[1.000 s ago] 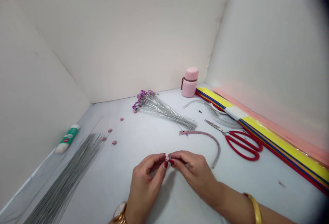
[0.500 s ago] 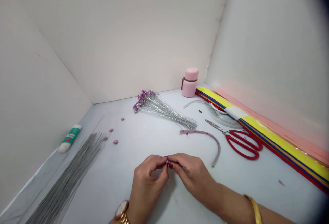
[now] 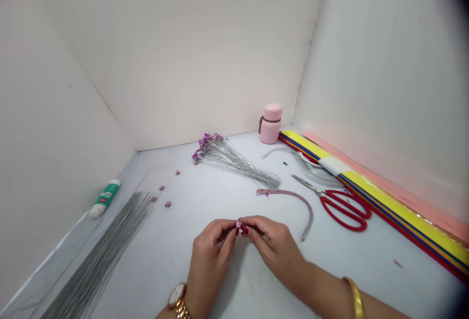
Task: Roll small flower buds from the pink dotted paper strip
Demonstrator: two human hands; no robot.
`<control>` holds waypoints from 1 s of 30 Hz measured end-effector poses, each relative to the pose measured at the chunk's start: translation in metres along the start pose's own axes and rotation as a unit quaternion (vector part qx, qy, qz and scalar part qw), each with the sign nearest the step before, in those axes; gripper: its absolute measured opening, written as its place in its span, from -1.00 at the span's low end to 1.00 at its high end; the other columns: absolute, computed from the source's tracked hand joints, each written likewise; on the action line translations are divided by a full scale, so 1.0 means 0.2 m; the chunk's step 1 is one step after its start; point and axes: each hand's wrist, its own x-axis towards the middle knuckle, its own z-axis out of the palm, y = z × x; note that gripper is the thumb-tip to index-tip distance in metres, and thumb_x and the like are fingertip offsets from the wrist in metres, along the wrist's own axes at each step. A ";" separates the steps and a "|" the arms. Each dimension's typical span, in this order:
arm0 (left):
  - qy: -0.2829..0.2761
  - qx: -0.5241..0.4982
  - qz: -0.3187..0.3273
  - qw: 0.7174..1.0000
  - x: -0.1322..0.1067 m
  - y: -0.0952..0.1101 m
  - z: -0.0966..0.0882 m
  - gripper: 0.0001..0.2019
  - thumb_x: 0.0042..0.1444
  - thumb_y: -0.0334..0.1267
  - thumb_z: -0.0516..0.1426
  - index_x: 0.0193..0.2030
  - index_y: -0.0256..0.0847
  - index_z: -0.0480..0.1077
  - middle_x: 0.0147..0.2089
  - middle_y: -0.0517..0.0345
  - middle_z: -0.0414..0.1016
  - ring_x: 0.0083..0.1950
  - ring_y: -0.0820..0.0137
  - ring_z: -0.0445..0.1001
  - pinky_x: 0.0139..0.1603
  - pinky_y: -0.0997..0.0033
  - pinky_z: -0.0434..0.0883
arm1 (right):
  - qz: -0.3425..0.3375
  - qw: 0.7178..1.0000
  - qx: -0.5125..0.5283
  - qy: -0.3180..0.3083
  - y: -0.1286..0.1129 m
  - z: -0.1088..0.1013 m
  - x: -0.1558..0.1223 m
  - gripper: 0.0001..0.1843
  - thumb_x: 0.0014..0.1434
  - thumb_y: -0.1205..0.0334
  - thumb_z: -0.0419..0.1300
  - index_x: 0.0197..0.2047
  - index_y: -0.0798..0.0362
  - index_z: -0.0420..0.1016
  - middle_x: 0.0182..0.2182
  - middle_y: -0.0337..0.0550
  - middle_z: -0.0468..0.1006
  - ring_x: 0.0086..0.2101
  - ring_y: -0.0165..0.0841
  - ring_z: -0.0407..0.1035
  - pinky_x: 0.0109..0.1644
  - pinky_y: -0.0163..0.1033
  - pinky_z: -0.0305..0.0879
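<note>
A person pinches a tiny pink paper piece [image 3: 239, 224] between the fingers of both hands, the left hand [image 3: 210, 250] and right hand [image 3: 271, 243] drawn together over a white tabletop [image 3: 205, 197], their red-painted nails meeting at the piece. A wristwatch [image 3: 177, 294] sits on the left wrist and a gold bangle [image 3: 353, 298] on the right forearm.

A curved, dotted pink paper strip [image 3: 293, 196] lies just beyond the hands. To its right rest red-handled scissors [image 3: 342, 210], their blades pointing back toward it, and farther right a long stack of yellow, blue and red paper strips [image 3: 381, 194]. Behind it are a clear plastic strip [image 3: 311, 170], a pink jar [image 3: 271, 124] and a bundle of silver wires with purple tips [image 3: 230, 160]. Well to its left lie a few small pink buds [image 3: 167, 204], a green-and-white glue tube [image 3: 105, 198] and a sheaf of bare grey wires [image 3: 102, 245].
</note>
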 end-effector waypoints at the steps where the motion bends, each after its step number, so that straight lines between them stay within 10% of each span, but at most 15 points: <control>1: 0.001 0.005 0.010 1.000 0.00 0.00 0.00 -0.86 0.08 -0.40 0.05 -0.28 -0.19 0.42 -0.31 0.12 0.51 -0.28 0.38 0.48 -0.27 0.43 0.44 | -0.002 1.000 0.000 0.001 0.01 0.00 0.00 -0.75 0.18 0.35 -0.01 -0.11 0.01 0.39 -0.32 -0.15 0.54 -0.32 -0.36 0.42 -0.21 -0.28 0.35; 30: -0.033 0.008 0.017 0.999 0.00 0.01 -0.01 -0.88 0.06 -0.42 0.06 -0.28 -0.23 0.40 -0.32 0.10 0.50 -0.29 0.40 0.47 -0.25 0.47 0.42 | -0.007 1.000 0.001 -0.031 0.01 -0.03 0.00 -0.82 0.15 0.35 0.04 -0.21 0.05 0.43 -0.35 -0.18 0.56 -0.34 -0.39 0.44 -0.24 -0.36 0.35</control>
